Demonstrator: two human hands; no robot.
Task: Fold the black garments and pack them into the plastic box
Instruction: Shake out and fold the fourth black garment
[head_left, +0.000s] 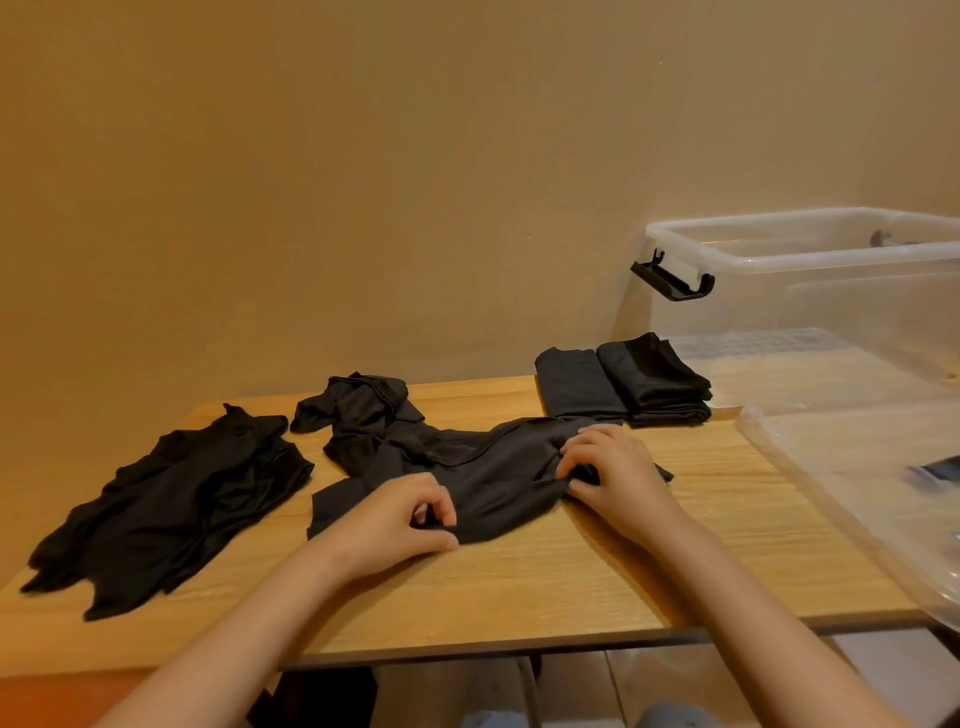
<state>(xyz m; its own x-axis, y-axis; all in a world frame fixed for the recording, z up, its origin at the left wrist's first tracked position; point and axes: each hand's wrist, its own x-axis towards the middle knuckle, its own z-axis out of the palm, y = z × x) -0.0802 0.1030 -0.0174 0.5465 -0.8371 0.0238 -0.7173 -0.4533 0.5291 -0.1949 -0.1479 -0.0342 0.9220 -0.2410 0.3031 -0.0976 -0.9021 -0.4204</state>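
At the far left of the wooden table (519, 587) lies a loose heap of black garments (171, 499), unfolded and, I judge, set aside for its turn. Just right of it a crumpled black piece (363, 410) is bunched toward the wall (whether it is separate from the one in hand I cannot tell). In front of that, the garment being worked (498, 467) is spread across the middle of the table, between the two hands. The left hand (405, 525) pinches its near edge between thumb and curled fingers. The right hand (613, 473) has its fingers curled into bunched cloth at the right end, probably to draw the fabric flat before a fold. Beyond the right hand sits a stack of folded garments (623, 384), just beside the clear plastic box (831, 270), presumably parked there for packing. The box's lid (841, 483) lies at the table's right edge.
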